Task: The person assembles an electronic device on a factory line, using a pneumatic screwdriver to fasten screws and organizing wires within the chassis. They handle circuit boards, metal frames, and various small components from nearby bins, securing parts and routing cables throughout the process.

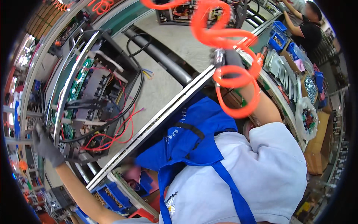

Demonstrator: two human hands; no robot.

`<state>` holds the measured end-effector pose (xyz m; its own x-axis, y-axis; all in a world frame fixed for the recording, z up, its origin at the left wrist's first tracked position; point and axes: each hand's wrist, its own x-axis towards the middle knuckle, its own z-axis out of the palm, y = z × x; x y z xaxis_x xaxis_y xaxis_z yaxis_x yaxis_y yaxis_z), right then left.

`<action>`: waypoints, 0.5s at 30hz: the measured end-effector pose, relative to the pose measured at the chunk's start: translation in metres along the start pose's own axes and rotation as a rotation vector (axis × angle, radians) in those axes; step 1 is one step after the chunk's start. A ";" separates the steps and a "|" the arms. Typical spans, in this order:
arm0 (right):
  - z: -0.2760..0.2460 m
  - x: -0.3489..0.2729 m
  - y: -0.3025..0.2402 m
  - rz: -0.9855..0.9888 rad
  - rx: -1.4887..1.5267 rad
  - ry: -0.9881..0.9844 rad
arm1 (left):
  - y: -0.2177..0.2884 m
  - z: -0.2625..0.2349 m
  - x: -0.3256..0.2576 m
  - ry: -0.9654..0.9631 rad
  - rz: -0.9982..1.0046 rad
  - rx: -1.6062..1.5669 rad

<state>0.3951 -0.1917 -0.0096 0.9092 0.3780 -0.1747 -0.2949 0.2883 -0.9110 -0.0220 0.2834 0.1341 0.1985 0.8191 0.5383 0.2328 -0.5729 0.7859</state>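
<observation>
My left hand (45, 146), in a grey glove, reaches out to the left and lies against the lower corner of an open metal chassis (93, 100) full of circuit boards with red and black wires. Whether it grips the frame is unclear. My right hand (232, 59), also gloved in grey, is raised and closed around a metal air-driven screwdriver (217, 56). An orange coiled hose (223, 35) loops from the tool around my right wrist. My blue apron (194, 138) and white shirt fill the lower middle.
A metal conveyor rail (160, 115) runs diagonally beside the chassis, past a black pipe (164, 59). Blue parts bins (279, 35), a bag of small parts (308, 119) and a cardboard box (317, 147) line the right. Another person (310, 28) works at the top right. More blue bins (112, 196) sit below.
</observation>
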 end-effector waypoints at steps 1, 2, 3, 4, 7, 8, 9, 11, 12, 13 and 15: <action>-0.043 0.030 0.004 -0.097 -0.035 0.097 | 0.022 0.005 -0.020 0.061 -0.007 -0.038; -0.081 0.055 0.007 -0.173 -0.105 0.186 | 0.034 -0.002 -0.037 0.134 -0.016 -0.068; -0.084 0.068 -0.002 -0.219 -0.230 0.312 | 0.024 -0.034 -0.037 0.157 0.036 0.047; -0.087 0.080 -0.009 -0.246 -0.361 0.449 | 0.011 -0.068 -0.039 0.183 0.083 0.163; -0.179 0.125 -0.035 -0.270 -1.313 0.342 | 0.002 -0.118 -0.076 0.279 -0.133 0.176; -0.220 0.145 -0.040 -0.279 -1.491 0.385 | -0.010 -0.134 -0.083 0.304 -0.210 0.242; -0.226 0.164 -0.046 -0.283 -1.606 0.383 | -0.022 -0.161 -0.101 0.284 -0.253 0.144; -0.225 0.200 -0.058 -0.344 -1.727 0.308 | -0.059 -0.208 -0.142 0.383 -0.461 0.181; -0.228 0.215 -0.060 -0.378 -1.753 0.261 | -0.046 -0.192 -0.166 0.453 -0.508 0.076; -0.233 0.233 -0.063 -0.414 -1.755 0.207 | -0.096 -0.249 -0.201 0.257 -0.351 0.354; -0.191 0.282 -0.059 -0.485 -1.684 0.126 | -0.059 -0.199 -0.230 0.517 -0.590 -0.007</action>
<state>0.7244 -0.2700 -0.0766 0.8541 0.4536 0.2545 0.5091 -0.8291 -0.2309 -0.2711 0.1349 0.0241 -0.4253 0.8991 0.1035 0.1557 -0.0400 0.9870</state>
